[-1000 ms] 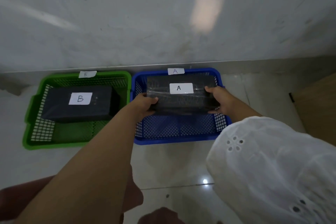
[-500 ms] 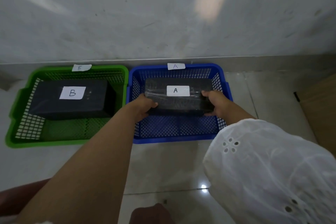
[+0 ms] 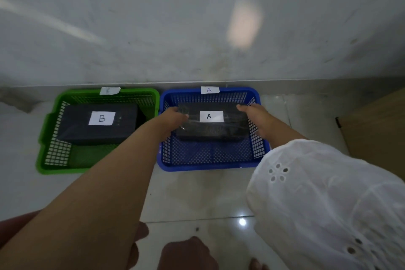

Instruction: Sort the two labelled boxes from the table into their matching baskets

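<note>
A black box labelled A (image 3: 210, 130) sits low inside the blue basket (image 3: 210, 167), toward its far wall. My left hand (image 3: 175, 119) grips the box's left end and my right hand (image 3: 255, 116) holds its right end, fingers over the far corner. The blue basket carries a paper tag marked A (image 3: 209, 90) on its back rim. To the left, a second black box labelled B (image 3: 98, 126) lies in the green basket (image 3: 63, 170), which has its own paper tag (image 3: 110, 90) on the back rim.
Both baskets stand side by side on a glossy tiled floor against a grey wall (image 3: 197, 28). A brown wooden board (image 3: 377, 129) lies at the right. My knees and a foot (image 3: 188, 252) show at the bottom edge.
Both hands have carried box A down and farther into the blue basket. Box B and the green basket have not moved.
</note>
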A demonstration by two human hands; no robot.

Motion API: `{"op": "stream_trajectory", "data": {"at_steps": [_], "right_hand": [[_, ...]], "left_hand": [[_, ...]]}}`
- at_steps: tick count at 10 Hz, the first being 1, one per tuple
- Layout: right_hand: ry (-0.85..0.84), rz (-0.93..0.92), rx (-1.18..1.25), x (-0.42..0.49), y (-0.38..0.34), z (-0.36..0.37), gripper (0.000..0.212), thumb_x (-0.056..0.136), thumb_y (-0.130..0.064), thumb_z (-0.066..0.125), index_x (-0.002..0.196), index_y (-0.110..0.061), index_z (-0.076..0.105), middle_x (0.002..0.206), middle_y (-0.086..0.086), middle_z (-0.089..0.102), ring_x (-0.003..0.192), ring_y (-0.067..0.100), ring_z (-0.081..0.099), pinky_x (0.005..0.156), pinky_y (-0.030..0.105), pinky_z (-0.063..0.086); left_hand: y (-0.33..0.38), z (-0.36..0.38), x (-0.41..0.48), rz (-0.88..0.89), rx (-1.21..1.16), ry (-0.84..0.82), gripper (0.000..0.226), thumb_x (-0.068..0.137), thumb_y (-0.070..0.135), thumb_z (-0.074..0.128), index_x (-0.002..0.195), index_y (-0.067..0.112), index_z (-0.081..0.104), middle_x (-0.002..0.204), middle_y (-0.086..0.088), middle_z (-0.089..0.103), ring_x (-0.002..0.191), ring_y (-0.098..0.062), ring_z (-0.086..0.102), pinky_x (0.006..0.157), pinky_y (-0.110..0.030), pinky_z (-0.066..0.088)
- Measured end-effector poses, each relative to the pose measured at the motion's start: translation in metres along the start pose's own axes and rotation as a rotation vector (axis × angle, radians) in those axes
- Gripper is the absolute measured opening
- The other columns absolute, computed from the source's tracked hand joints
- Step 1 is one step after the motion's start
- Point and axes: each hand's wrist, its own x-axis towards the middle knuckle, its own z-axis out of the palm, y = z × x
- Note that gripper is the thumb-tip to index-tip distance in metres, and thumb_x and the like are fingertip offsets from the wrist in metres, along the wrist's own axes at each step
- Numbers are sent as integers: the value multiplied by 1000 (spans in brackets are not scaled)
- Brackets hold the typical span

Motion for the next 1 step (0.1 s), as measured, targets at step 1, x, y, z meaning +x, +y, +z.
{"op": "stream_trajectory", "data": {"at_steps": [1], "right_hand": [[49, -70, -78, -41, -27, -8, 66, 89, -32, 60, 144, -11, 32, 143, 16, 44, 123, 34, 49, 103, 48, 42]], "left_hand": [[29, -17, -44, 14, 90, -21, 62, 95, 22, 51, 149, 10, 22, 156, -14, 26, 138, -32, 31, 110, -41, 28]]}}
